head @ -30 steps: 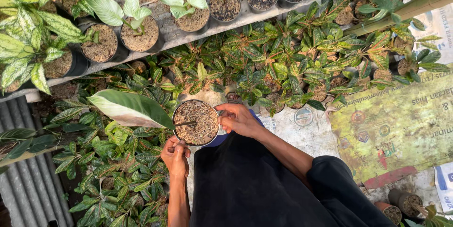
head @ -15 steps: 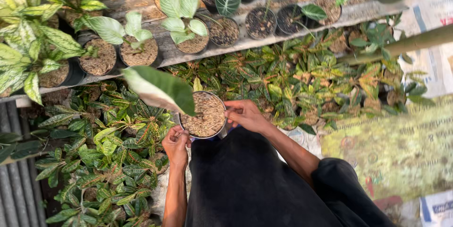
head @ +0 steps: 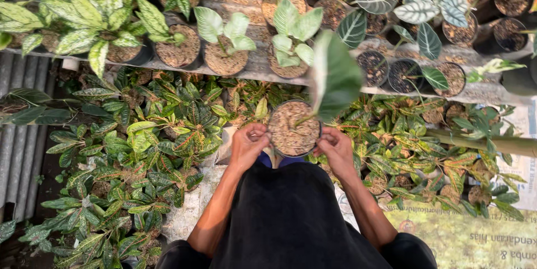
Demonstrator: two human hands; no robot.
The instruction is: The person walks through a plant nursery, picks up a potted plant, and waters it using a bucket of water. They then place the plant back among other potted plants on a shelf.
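A round black pot (head: 294, 128) filled with pale brown husk sits between my two hands, just in front of my dark-clothed body. One large green-and-white leaf (head: 335, 76) rises from it on a thin stem and looks blurred. My left hand (head: 248, 145) grips the pot's left rim. Against the right rim my right hand (head: 334, 150) holds the pot. Both forearms reach up from the bottom of the view.
A wooden shelf (head: 257, 66) across the top carries many potted plants, variegated ones (head: 89, 23) at left and dark veined-leaf ones (head: 425, 17) at right. Dense small croton-like plants (head: 145, 157) cover the ground around me. Corrugated metal (head: 17, 146) lies far left, a printed banner (head: 475, 235) bottom right.
The pot has moved right and upward in view toward the shelf. Its leaf swung from pointing left to pointing up-right. My left hand rose from below the pot to its left rim.
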